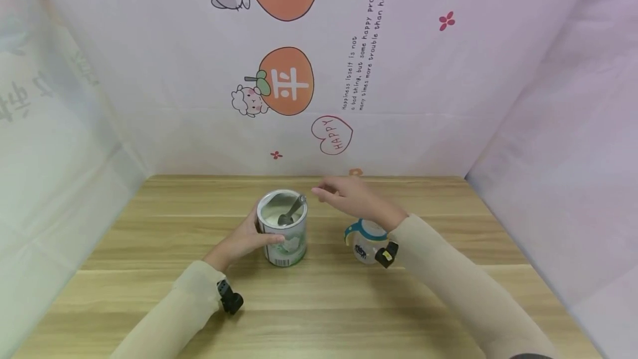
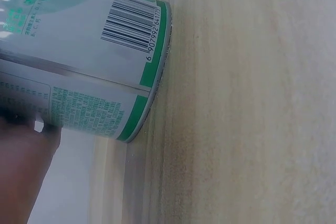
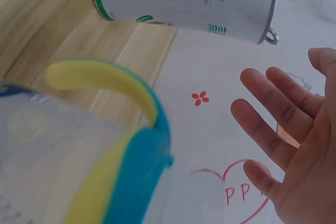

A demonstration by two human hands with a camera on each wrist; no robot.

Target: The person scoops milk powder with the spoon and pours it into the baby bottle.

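On the left, the left hand [image 1: 244, 240] wraps its fingers round the side of an open round tin [image 1: 282, 227], holding it upright on the wooden table [image 1: 149, 281]. The tin stands near the middle of the table, just left of centre. Its label is white with green bands; in the left wrist view a barcode [image 2: 128, 26] shows with digits reading roughly 6 907992, beside blocks of small green print too fine to read. The right wrist view catches "1000mg/100g" near the tin's lower edge. Inside lies white powder, and a metal spoon [image 1: 291, 212] leans against the rim.

Behind, a pale printed cloth backdrop [image 1: 423, 71] carries cartoon animals, orange fruit with white characters, a red heart reading "HAPPY" [image 1: 332, 135], and the line "Happiness itself is not a bad thing".

To the right, the right hand [image 1: 349, 195] hovers with fingers spread and relaxed, holding nothing, just beside the tin's rim. Beneath its wrist stands a clear sippy cup [image 1: 366, 241] with a blue collar and yellow handle [image 3: 100, 80].
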